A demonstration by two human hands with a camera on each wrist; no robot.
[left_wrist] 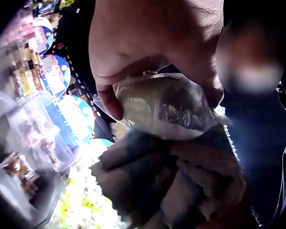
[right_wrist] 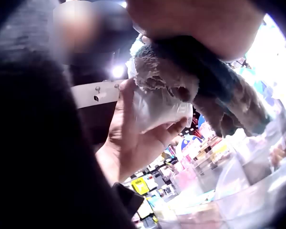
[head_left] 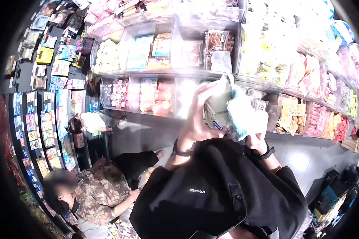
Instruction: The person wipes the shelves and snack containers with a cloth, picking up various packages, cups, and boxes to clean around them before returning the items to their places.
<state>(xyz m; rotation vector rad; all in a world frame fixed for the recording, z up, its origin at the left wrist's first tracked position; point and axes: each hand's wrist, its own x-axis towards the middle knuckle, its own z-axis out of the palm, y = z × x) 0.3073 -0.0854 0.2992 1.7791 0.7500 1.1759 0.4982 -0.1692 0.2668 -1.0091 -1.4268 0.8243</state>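
Note:
My left hand (head_left: 195,119) grips a clear plastic package (head_left: 217,108) with pale contents; in the left wrist view the fingers curl over the package (left_wrist: 164,107). Against it lies a fluffy blue and white thing (head_left: 238,109), seen as a soft, ruffled piece (left_wrist: 181,179) in that view. My right hand (head_left: 259,123) is at the fluffy thing's right side, overexposed in the head view. In the right wrist view the right hand (right_wrist: 200,24) lies over the fluffy thing (right_wrist: 167,71), its fingertips hidden, while the left hand (right_wrist: 138,145) holds the package from the other side.
Clear bins (head_left: 147,71) of packaged goods stand in tiers beyond my hands and to the right. At left are racks (head_left: 48,123) of packets. A person in a patterned shirt (head_left: 103,191) is at lower left, with another person in white (head_left: 92,122) behind.

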